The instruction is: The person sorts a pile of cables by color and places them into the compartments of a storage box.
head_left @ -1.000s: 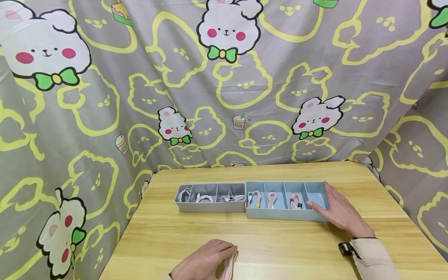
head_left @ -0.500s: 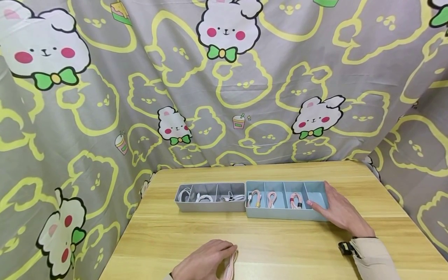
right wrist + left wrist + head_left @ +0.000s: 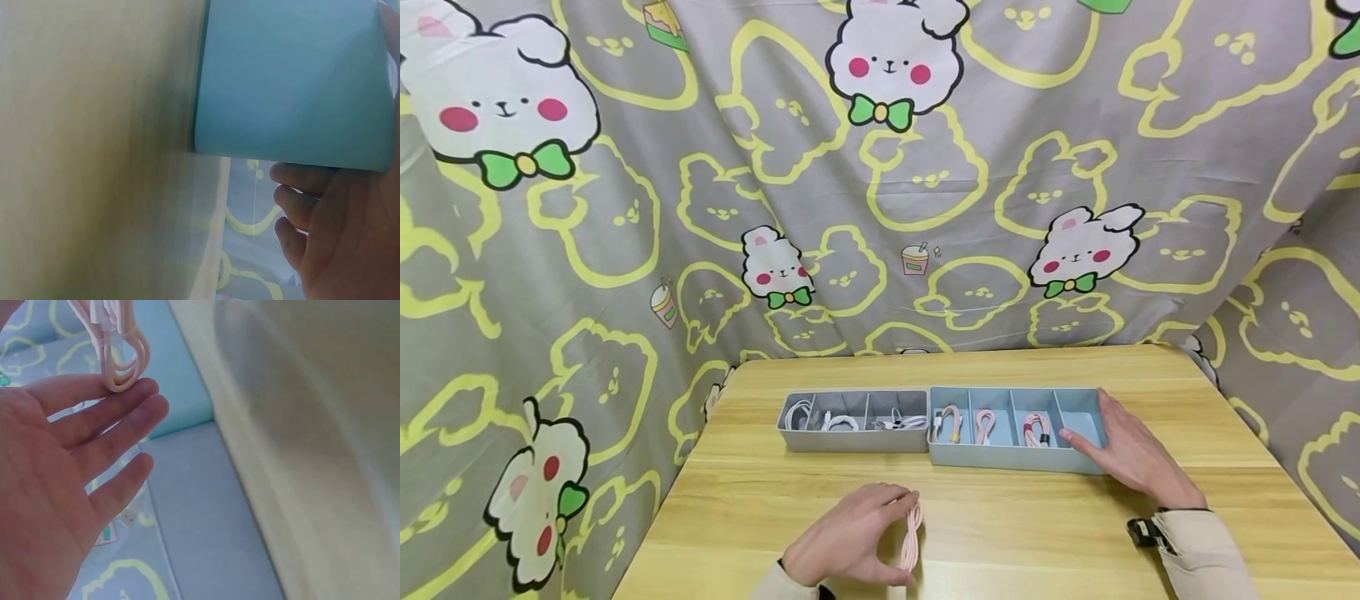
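My left hand (image 3: 850, 533) pinches a coiled pink cable (image 3: 912, 540) between thumb and fingertips over the front of the table. In the left wrist view the loops of the pink cable (image 3: 125, 362) hang at the forefinger, with a white plug among them. My right hand (image 3: 1131, 450) holds the right end of a light blue divided box (image 3: 1000, 456), the thumb over its front rim. The right wrist view shows the fingers (image 3: 290, 203) against the end wall. Pink cable bundles (image 3: 985, 427) lie in three of its compartments; the rightmost holds none.
A grey divided box (image 3: 857, 442) with white cables (image 3: 838, 423) stands end to end with the blue one, to its left. Both sit on a wooden table (image 3: 760, 492). A patterned curtain (image 3: 880, 192) hangs behind the table and at both sides.
My left hand has risen and moved slightly forward and right with the pink cable, and its thumb now shows. My right hand stays on the blue box.
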A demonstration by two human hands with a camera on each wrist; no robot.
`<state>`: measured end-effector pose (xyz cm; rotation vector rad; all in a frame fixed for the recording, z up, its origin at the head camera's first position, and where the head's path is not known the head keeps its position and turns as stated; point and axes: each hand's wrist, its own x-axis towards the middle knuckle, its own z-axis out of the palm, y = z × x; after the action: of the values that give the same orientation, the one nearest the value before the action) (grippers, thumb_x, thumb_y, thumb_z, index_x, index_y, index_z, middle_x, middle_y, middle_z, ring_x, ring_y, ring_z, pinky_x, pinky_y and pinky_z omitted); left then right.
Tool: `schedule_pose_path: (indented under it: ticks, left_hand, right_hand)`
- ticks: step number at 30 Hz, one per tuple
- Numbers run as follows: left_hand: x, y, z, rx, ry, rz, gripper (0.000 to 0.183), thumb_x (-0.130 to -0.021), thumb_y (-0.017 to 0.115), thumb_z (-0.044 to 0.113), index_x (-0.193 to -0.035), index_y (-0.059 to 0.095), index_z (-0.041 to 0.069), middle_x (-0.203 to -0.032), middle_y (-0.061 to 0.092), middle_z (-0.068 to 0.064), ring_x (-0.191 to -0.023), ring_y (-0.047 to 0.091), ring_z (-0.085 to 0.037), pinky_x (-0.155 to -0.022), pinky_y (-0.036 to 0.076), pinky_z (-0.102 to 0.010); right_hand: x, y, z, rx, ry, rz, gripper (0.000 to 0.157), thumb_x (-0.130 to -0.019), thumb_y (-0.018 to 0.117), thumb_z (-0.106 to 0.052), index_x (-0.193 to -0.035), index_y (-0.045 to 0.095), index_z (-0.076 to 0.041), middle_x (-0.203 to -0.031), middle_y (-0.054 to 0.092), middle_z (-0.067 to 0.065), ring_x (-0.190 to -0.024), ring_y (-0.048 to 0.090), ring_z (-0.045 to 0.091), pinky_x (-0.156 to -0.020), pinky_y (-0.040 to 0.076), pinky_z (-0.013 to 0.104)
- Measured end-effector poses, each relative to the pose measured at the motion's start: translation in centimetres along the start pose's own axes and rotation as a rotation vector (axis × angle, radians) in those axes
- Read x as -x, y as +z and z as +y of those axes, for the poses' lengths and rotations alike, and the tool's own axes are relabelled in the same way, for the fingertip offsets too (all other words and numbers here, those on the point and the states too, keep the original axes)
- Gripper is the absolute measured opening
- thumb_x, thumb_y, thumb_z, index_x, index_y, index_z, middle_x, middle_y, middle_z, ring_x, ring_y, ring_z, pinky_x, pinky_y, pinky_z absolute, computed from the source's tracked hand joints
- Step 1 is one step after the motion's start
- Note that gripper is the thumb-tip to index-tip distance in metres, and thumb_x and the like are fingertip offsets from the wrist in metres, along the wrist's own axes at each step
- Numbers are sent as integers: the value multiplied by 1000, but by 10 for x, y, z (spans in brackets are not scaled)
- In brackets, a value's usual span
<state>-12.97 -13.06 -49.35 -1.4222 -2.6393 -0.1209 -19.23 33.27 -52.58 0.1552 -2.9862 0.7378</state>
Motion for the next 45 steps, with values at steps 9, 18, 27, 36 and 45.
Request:
schedule_pose_path:
  ticks: [9, 18, 27, 36, 45]
  left_hand:
    - [-27, -15, 0, -22, 10, 48, 96, -81, 66, 79, -148, 56, 11, -142, 63, -1, -130, 62, -17, -113, 49, -33]
    - [-46, -28, -3, -27, 5, 47, 98, -83, 62, 80, -151, 52, 10, -145, 62, -6, -132, 61, -20, -113, 49, -36]
    - [-63, -38, -6, -41, 6, 50, 100, -81, 64, 80, -152, 52, 10, -148, 60, -7, -134, 60, -20, -116, 47, -34]
    - [-78, -47, -8, -50, 23, 99, 102, -79, 68, 80, -151, 53, 9, -142, 64, -4, -130, 62, -18, -113, 49, -32]
    - [-97, -53, -8, -58, 33, 132, 100, -77, 68, 81, -149, 55, 12, -142, 64, -3, -129, 63, -17, -111, 50, -30]
  right_hand:
    - [-1, -1, 0, -4, -7, 0, 115, -97, 55, -66, -160, -2, 13, -161, 16, 45, -145, 24, 66, -114, 24, 77]
    - [0, -1, 0, -9, -18, -7, 114, -98, 55, -64, -160, 0, 14, -162, 14, 45, -147, 21, 64, -116, 22, 76]
    - [0, -1, 1, -6, -27, -7, 112, -99, 54, -64, -159, 4, 16, -163, 12, 43, -149, 19, 63, -117, 21, 75]
    - [0, 0, 1, -3, -27, -9, 112, -99, 54, -64, -159, 2, 15, -163, 12, 44, -148, 20, 64, -117, 20, 75]
    - [0, 1, 1, -9, -29, -9, 113, -99, 54, -64, -159, 1, 15, -162, 12, 44, -148, 19, 64, -118, 19, 75]
